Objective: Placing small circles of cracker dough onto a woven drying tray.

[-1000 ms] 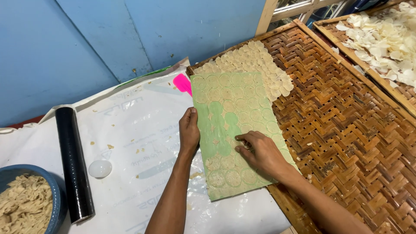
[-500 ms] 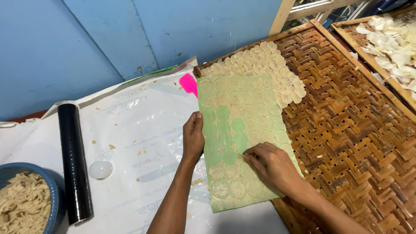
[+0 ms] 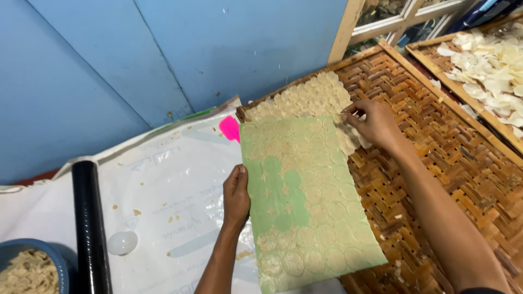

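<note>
Left hand (image 3: 236, 197) is gripping the green sheet's (image 3: 305, 201) near-left edge; sheet is lying half on the woven tray (image 3: 436, 141). Right hand (image 3: 375, 123) is pinching its far corner beside the laid discs (image 3: 310, 98). Best peeling slowly, low angle, keeping tension even.

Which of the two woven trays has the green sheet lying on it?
The near woven tray, under the green sheet; the far tray at upper right holds only loose pale pieces.

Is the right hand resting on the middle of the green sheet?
No, the right hand is at the top right corner of the green sheet, by the pale discs.
</note>
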